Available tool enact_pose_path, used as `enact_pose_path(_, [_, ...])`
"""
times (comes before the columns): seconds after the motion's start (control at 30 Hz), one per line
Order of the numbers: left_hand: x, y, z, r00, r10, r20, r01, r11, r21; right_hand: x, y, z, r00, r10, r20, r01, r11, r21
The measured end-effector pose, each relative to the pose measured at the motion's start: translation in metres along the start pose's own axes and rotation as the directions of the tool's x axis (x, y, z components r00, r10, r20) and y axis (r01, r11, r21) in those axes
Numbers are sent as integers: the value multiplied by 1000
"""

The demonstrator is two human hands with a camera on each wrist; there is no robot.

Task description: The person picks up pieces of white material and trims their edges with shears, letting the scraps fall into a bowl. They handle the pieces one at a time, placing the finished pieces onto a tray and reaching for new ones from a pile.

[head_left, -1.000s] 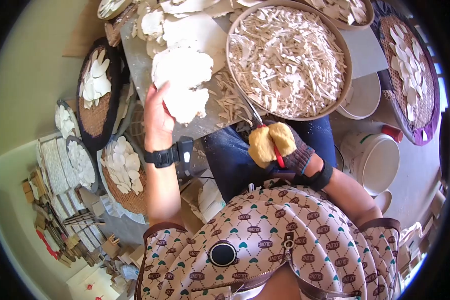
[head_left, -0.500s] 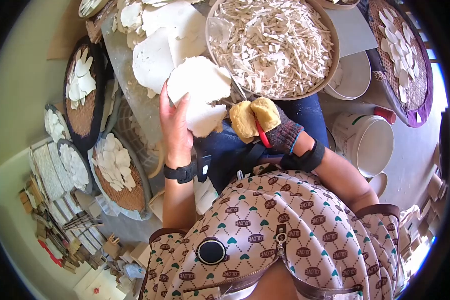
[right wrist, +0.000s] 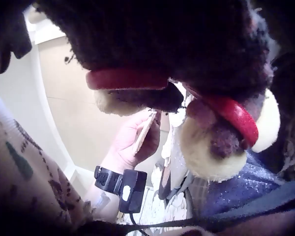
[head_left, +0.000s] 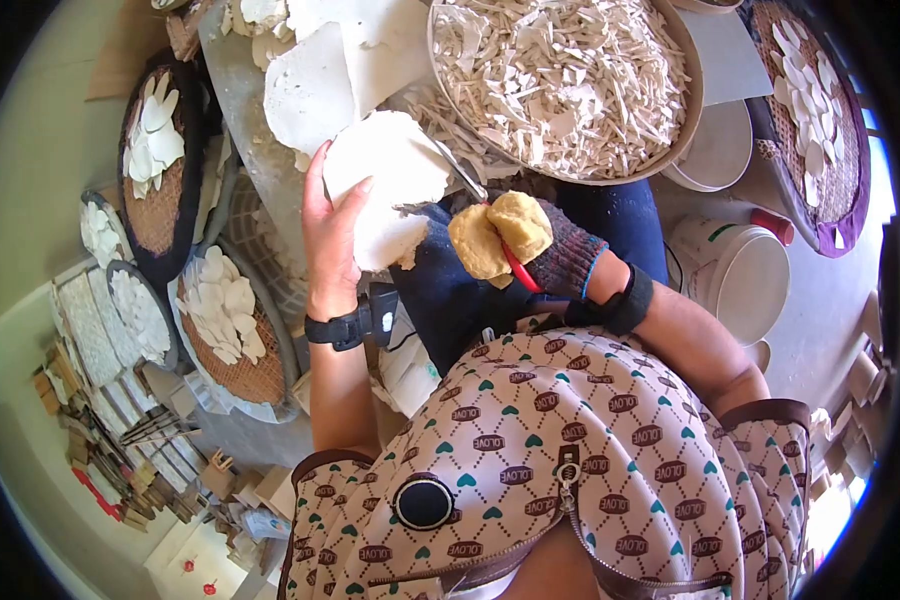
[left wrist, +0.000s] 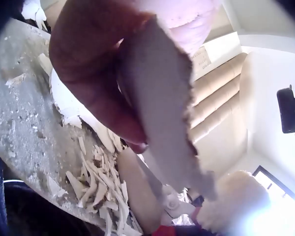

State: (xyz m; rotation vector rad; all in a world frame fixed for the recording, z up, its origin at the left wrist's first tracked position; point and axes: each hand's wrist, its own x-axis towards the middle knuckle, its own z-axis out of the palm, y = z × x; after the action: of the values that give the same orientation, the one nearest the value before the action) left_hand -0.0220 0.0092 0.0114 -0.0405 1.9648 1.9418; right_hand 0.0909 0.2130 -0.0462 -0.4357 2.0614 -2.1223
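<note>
My bare left hand (head_left: 335,240) pinches a white, flat slab (head_left: 388,165) with a ragged edge, thumb on its upper face. In the left wrist view the slab (left wrist: 162,98) appears nearly edge-on, thin and rough along one side. My right hand (head_left: 568,255), in a dark knitted glove, grips shears (head_left: 462,172) with red handles wrapped in thick yellow foam (head_left: 520,225). The blades lie right at the slab's right edge. The pivot of the shears (left wrist: 172,199) shows below the slab in the left wrist view. Foam and glove hide most of the right fingers.
A big round tray (head_left: 698,90) heaped with white strips stands ahead. More white sheets (head_left: 310,90) lie on the grey table (head_left: 232,110) at its left. Woven trays (head_left: 255,375) of white pieces stand left, another woven tray (head_left: 850,190) right. White buckets (head_left: 755,285) stand at right.
My left hand has brought the slab back toward my lap, beside the shears. The blades, earlier apart from the slab, now meet its right edge. The head view has shifted.
</note>
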Motion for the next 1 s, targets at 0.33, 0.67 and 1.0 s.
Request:
enact_pose_path(0.33, [-4, 7, 3, 996, -51, 73, 51, 999, -4, 0, 5, 5, 993, 118, -18, -111, 967, 230])
enact_pose_path(0.67, [-12, -4, 6, 991, -88, 100, 87, 996, 20, 0, 2, 4, 988, 126, -88, -105, 972, 208])
enact_pose_path(1.0, [-4, 18, 7, 967, -78, 241, 58, 994, 89, 7, 10, -3, 990, -98, -103, 96, 995, -33])
